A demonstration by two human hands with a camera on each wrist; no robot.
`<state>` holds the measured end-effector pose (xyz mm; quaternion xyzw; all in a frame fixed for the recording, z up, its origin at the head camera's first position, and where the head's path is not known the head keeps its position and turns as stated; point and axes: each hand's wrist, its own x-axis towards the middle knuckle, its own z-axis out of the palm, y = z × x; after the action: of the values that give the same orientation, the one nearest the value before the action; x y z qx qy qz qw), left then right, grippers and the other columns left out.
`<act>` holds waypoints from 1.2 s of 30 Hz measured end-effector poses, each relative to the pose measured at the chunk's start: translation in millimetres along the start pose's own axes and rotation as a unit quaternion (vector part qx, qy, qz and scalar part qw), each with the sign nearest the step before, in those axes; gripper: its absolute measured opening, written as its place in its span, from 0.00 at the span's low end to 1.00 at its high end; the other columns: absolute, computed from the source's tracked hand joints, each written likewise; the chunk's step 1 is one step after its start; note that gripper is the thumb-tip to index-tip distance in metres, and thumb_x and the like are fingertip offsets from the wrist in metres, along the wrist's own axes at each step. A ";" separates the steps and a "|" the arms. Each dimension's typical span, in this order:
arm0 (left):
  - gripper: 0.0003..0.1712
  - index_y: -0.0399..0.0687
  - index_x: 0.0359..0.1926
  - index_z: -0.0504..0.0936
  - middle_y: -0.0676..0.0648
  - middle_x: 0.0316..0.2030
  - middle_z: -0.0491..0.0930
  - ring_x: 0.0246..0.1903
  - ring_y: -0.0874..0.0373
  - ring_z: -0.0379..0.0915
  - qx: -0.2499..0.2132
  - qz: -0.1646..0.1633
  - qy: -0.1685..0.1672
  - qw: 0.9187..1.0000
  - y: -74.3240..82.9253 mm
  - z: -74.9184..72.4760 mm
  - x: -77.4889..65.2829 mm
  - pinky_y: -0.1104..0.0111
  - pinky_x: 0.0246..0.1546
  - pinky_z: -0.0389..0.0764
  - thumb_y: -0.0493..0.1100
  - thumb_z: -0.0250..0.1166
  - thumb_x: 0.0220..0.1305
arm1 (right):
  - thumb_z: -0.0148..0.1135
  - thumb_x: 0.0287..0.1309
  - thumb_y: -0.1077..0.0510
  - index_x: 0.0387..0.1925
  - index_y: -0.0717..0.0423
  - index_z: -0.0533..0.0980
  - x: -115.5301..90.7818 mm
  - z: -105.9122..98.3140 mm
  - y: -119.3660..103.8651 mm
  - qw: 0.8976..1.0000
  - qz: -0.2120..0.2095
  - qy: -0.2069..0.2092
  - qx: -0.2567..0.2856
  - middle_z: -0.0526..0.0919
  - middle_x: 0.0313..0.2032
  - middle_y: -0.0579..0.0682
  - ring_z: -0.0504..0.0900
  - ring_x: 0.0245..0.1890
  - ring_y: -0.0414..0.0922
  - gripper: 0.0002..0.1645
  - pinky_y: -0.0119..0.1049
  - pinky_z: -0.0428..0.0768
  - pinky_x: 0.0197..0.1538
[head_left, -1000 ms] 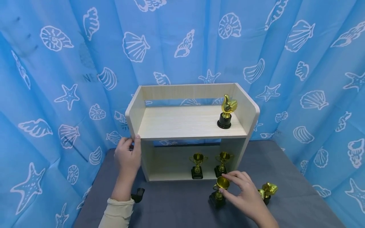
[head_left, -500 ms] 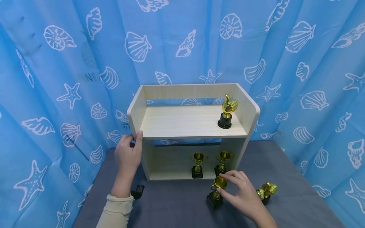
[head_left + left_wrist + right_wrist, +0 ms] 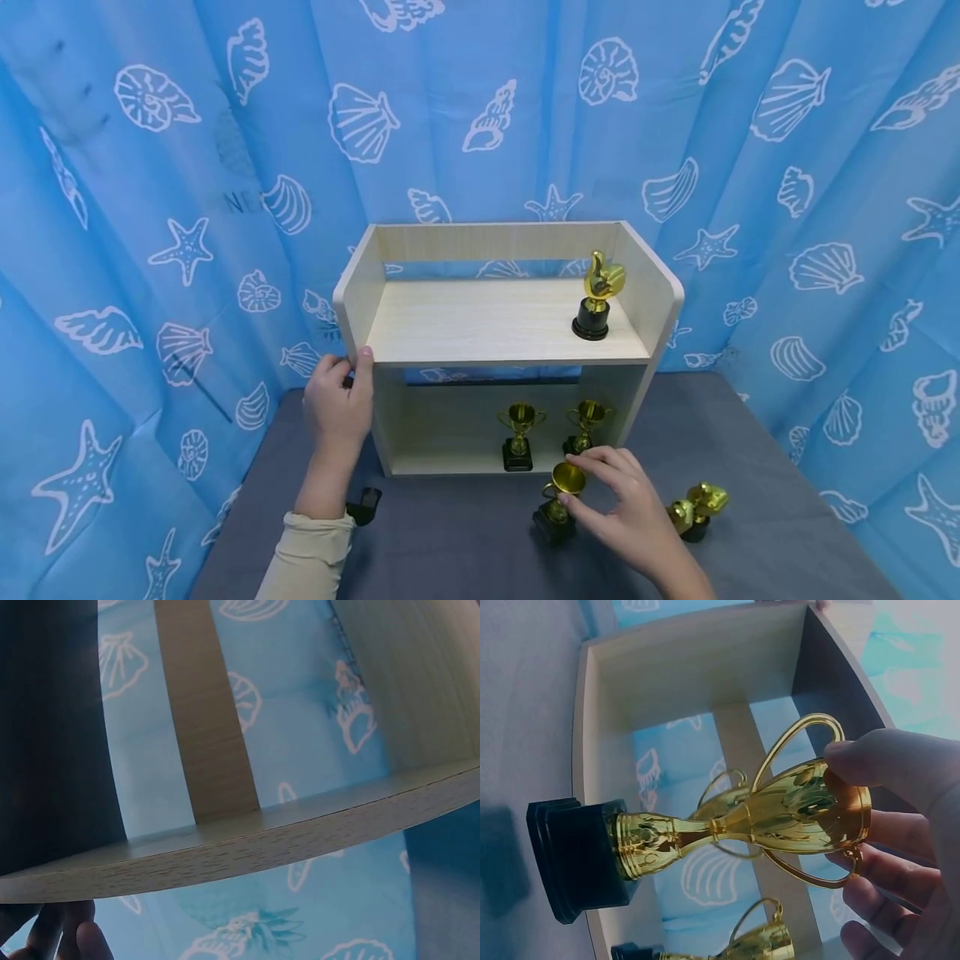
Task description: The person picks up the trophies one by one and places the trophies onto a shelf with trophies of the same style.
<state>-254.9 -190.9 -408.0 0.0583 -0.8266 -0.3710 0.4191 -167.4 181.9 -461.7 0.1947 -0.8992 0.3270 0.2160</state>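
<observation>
My right hand (image 3: 626, 512) pinches a gold trophy cup (image 3: 802, 810) by its rim, thumb on one side and fingers on the other. The cup's black base (image 3: 553, 523) hangs a little tilted in front of the shelf's lower level. My left hand (image 3: 341, 404) holds the left side panel of the pale wooden shelf (image 3: 480, 360), thumb near the middle board. Two similar trophy cups stand on the lower level: one (image 3: 519, 425) right of the middle, the other (image 3: 588, 421) by the right wall. A gold thumbs-up trophy (image 3: 596, 292) stands at the upper level's right.
More gold trophies (image 3: 703, 504) with black bases stand on the grey tabletop (image 3: 457, 542), to the right of my right hand and partly hidden by it. A small black object (image 3: 364, 506) shows beside my left wrist. A blue shell-patterned curtain (image 3: 480, 108) hangs behind the shelf.
My right hand has carried the trophy cup slightly to the left along the front of the shelf. The left hand stays on the side panel.
</observation>
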 end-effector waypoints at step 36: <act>0.33 0.35 0.31 0.89 0.39 0.34 0.80 0.31 0.45 0.77 -0.008 -0.008 0.014 1.000 -1.9 4.4 -2.9 0.56 0.31 0.73 0.60 0.59 0.79 | 0.85 0.51 0.54 0.53 0.50 0.88 31.1 61.4 -25.9 0.995 -0.067 0.001 0.074 0.84 0.48 0.38 0.75 0.46 0.34 0.26 0.35 0.78 0.44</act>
<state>-256.7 -188.5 -412.8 0.0669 -0.8169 -0.3805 0.4282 -196.6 115.8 -475.1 0.2698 -0.8573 0.3776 0.2230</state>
